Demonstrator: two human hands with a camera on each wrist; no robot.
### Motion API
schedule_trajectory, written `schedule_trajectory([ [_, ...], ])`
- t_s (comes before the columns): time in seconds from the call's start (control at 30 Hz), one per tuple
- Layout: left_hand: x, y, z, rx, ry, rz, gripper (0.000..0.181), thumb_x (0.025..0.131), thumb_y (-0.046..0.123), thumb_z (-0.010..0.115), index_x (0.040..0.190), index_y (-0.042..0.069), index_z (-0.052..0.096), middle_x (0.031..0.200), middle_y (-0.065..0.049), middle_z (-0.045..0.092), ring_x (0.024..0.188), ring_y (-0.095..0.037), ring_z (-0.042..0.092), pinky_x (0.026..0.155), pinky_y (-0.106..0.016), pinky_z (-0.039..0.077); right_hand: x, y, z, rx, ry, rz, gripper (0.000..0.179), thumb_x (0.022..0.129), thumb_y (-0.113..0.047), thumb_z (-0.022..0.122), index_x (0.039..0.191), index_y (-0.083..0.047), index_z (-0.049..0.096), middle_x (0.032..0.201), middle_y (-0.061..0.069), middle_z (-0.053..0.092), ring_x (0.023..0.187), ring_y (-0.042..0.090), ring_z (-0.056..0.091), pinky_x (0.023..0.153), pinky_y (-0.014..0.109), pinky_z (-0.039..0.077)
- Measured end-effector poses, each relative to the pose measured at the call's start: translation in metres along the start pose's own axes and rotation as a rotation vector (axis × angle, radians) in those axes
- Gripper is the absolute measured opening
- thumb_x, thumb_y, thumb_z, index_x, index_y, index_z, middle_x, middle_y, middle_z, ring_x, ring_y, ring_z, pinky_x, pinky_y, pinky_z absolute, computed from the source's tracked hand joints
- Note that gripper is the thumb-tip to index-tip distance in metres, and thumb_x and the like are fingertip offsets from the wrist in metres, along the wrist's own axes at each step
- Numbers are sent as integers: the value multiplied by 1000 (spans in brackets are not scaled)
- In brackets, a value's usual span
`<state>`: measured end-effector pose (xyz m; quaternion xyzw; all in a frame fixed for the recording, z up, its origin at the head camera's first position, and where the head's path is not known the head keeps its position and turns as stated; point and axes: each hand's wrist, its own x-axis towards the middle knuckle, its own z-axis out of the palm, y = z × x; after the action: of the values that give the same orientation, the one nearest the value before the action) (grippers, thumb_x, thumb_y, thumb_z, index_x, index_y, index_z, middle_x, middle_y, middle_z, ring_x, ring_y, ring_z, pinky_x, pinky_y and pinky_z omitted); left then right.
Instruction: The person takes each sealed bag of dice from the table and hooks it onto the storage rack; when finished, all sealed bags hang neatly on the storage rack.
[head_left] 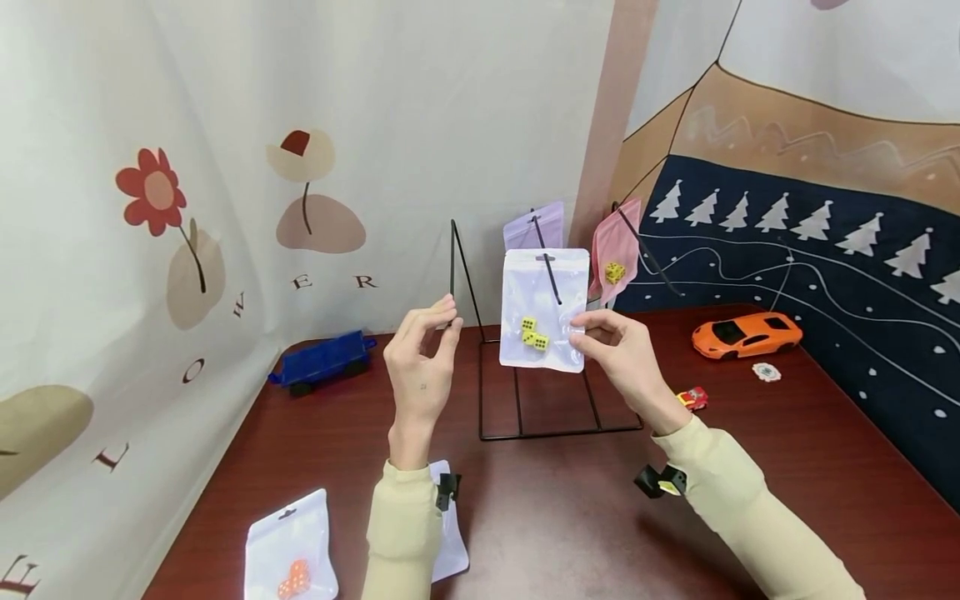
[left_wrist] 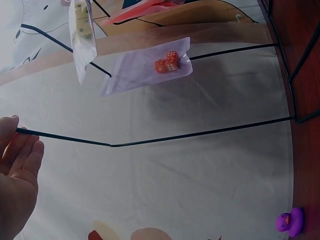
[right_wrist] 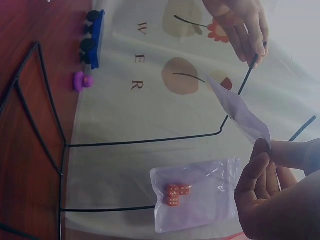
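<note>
Right hand point(head_left: 621, 346): thumb and fingertips closed in a pinch on the right edge of a white glossy plastic zip pouch point(head_left: 534, 304) with yellow dice point(head_left: 534, 339) inside. Pouch is up at the black wire rack point(head_left: 502, 437), middle prong point(head_left: 552, 282) apparently through its hang hole, tip sticking out in front. Left hand point(head_left: 422, 358): thumb and fingers closed on the left prong point(left_wrist: 65, 137) near its free end.

Risks, my read:
- Pouch grip is off to one side. Pulling that edge could twist the hole against the wire and bind or tear it. Toward the wearer: could slip off the tip.
- Left hand has plenty of leverage. Hard pull could flex that prong or tip the rack; can't see anything fixing it down.
- Translucent purple pouch with red dice point(left_wrist: 145, 80) hangs behind on the same prong. Shoving back too far would likely jam the two.
- Pink pouch point(head_left: 632, 237) on the right prong is near the right hand; wide swing could knock it.
- Left sleeve point(head_left: 401, 533) overlaps a second white pouch point(head_left: 452, 542) on the table; could drag it.
- Zip seal: can't tell if shut. If not, tilting might spill dice.
</note>
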<state>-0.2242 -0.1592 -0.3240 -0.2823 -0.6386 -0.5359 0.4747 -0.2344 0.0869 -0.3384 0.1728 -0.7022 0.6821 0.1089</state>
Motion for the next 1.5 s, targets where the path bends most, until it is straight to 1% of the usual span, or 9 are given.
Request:
schedule_trajectory([
  [0.13, 1, 0, -1, -3, 1, 2, 12, 81, -10, 68, 92, -6, 69, 96, -21, 65, 101, -33, 63, 90, -40, 52, 6, 0, 2, -16, 12, -10, 21, 85, 3, 67, 104, 9, 64, 85, 7, 61, 71, 15, 55, 62, 18, 50],
  [0.23, 1, 0, -1, -6, 1, 3, 12, 82, -11, 68, 92, -6, 69, 97, -19, 65, 101, -30, 64, 90, -40, 52, 11, 1, 2, -30, 14, -13, 20, 85, 4, 67, 104, 9, 64, 84, 9, 60, 71, 15, 54, 62, 18, 49],
  [0.5, 0, 0, -1, -12, -3, 4, 12, 82, -11, 67, 92, -5, 70, 97, -16, 66, 103, -27, 64, 90, -40, 52, 22, 1, 3, -63, 40, -24, 20, 84, 4, 67, 104, 9, 65, 87, 6, 62, 69, 12, 53, 60, 18, 47],
  [0.7, 1, -1, -1, -18, 2, 10, 12, 81, -11, 68, 92, -6, 69, 96, -19, 66, 102, -30, 64, 90, -40, 52, 34, 1, 6, -67, 43, -14, 20, 86, 3, 66, 105, 8, 65, 92, 8, 60, 72, 12, 55, 60, 19, 49],
  [0.9, 1, -1, 0, -6, 0, 16, 12, 81, -11, 69, 92, -5, 70, 97, -17, 66, 100, -34, 63, 89, -40, 52, 43, 6, 6, -80, 58, 10, 20, 86, 2, 66, 105, 8, 64, 86, 6, 57, 71, 12, 54, 56, 18, 47],
  [1.03, 1, -2, 0, 0, -2, 19, 12, 81, -11, 69, 92, -5, 70, 97, -17, 66, 100, -34, 63, 89, -39, 53, 48, 7, 6, -71, 64, 20, 21, 86, 4, 65, 106, 10, 63, 88, 6, 58, 73, 12, 53, 57, 17, 46],
  [1.2, 2, -1, 1, 11, 0, 26, 16, 79, -15, 68, 92, -5, 70, 97, -15, 67, 101, -31, 64, 88, -39, 53, 56, 7, 7, -61, 60, 15, 20, 86, 5, 63, 106, 10, 63, 88, 10, 59, 73, 13, 53, 61, 19, 48],
  [1.4, 2, -2, 1, 7, -1, 36, 13, 80, -12, 68, 91, -5, 69, 94, -22, 65, 99, -35, 64, 88, -38, 53, 64, 7, 10, -58, 60, 36, 21, 87, 4, 61, 108, 8, 63, 87, 11, 60, 73, 13, 55, 57, 21, 52],
  [1.5, 2, -2, 1, 4, -2, 37, 12, 81, -12, 68, 90, -6, 69, 94, -21, 65, 97, -38, 63, 88, -38, 53, 67, 8, 12, -58, 67, 38, 21, 87, 5, 60, 108, 8, 63, 88, 14, 60, 73, 13, 55, 56, 20, 52],
])
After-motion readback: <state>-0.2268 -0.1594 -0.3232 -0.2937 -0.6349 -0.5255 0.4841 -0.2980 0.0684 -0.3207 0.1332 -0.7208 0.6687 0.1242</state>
